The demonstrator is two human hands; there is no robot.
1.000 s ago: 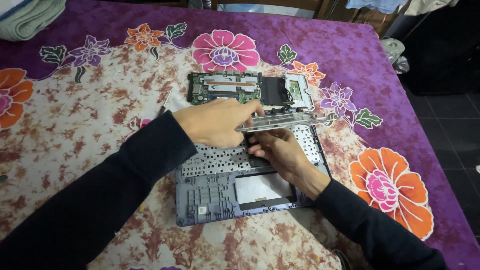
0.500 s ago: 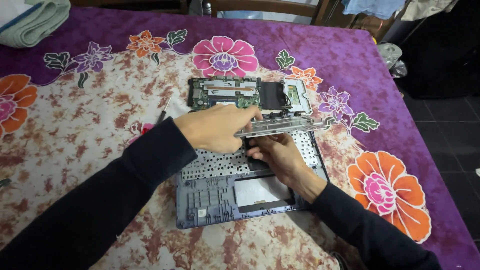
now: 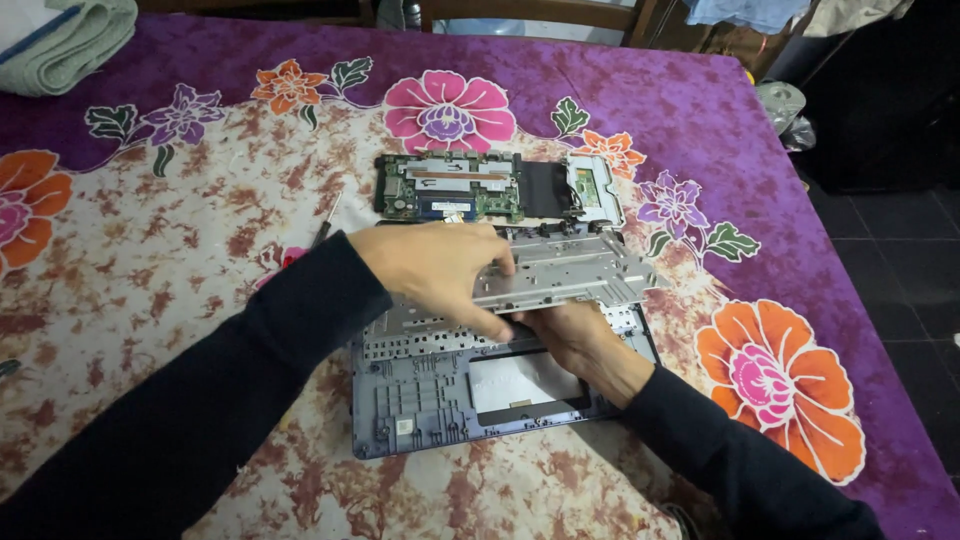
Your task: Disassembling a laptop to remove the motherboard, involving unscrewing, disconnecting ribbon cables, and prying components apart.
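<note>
An opened blue laptop base (image 3: pixel 420 400) lies upside down on the flowered cloth, its touchpad back and keyboard backing exposed. My left hand (image 3: pixel 445 270) grips the left end of a silver metal plate (image 3: pixel 575 270) and tilts it up off the base. My right hand (image 3: pixel 565 335) is tucked under the plate's near edge, fingers against its underside. The far part of the base is hidden by the plate.
A green circuit board with a black fan and a small side board (image 3: pixel 495 188) lies just beyond the laptop. A thin screwdriver (image 3: pixel 325 225) rests left of it. Folded pale cloth (image 3: pixel 60 45) sits at the far left corner. The table edge and dark floor (image 3: pixel 900 250) are on the right.
The silver plate has been raised and tipped up further, showing more of its face. My right hand has slid deeper under it. The view has shifted slightly down.
</note>
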